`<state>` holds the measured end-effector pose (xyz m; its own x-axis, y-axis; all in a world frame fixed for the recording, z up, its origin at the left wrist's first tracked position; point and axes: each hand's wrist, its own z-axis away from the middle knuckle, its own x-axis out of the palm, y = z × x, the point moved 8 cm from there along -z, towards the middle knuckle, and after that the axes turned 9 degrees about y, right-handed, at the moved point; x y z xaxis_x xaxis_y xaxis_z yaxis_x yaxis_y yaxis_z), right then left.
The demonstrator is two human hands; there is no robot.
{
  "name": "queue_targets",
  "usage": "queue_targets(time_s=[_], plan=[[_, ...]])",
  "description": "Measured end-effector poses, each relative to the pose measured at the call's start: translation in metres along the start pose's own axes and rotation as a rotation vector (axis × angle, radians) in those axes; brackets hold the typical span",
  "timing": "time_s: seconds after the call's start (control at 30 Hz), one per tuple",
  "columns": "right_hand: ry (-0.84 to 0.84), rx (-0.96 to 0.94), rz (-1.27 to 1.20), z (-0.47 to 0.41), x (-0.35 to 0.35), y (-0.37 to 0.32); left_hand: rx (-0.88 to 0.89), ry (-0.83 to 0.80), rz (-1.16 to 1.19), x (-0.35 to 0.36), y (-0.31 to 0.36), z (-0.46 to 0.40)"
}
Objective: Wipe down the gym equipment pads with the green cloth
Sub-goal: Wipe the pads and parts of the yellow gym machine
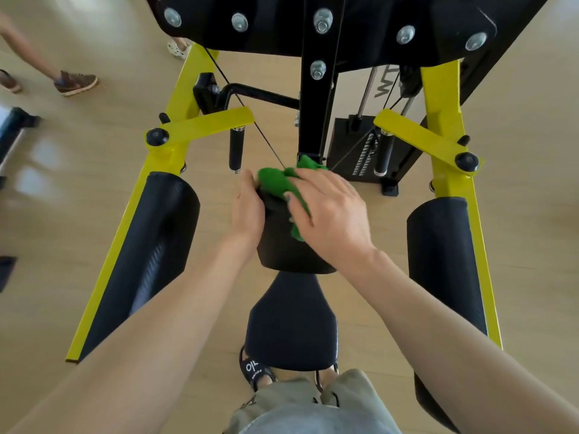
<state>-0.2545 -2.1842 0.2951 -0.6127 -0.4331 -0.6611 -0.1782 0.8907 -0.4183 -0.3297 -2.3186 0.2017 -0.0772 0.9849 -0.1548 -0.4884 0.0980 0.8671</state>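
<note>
A green cloth (277,183) lies bunched on the top of the black back pad (282,249) at the centre of the machine. My right hand (329,211) presses flat on the cloth, fingers spread over it. My left hand (249,208) holds the pad's left edge, fingertips touching the cloth. Below the back pad sits the black seat pad (291,324). Two long black arm pads hang on yellow arms, the left arm pad (150,245) and the right arm pad (445,264).
The yellow frame (200,123) spreads to both sides, with black handles (235,150) and a cable running down to the cloth. A weight stack (357,151) stands behind. Another person's feet (75,83) are at the far left on the wooden floor.
</note>
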Motion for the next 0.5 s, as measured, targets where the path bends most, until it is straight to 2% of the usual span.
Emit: queue_targets(time_s=[0.17,0.3,0.4,0.5], plan=[[0.128,0.614,-0.226,0.024,-0.008,0.040,0.061,-0.001,-0.039,0.004,0.014,0.011],[0.289,1.012,-0.448,0.041,-0.011,0.061,0.105,0.025,-0.086,0.002,0.014,0.015],[0.347,1.321,-0.558,0.066,-0.003,0.078,0.119,0.070,-0.133,0.000,0.013,0.015],[0.363,1.541,-0.675,0.090,0.010,0.088,0.134,0.111,-0.178,0.000,0.016,0.017]])
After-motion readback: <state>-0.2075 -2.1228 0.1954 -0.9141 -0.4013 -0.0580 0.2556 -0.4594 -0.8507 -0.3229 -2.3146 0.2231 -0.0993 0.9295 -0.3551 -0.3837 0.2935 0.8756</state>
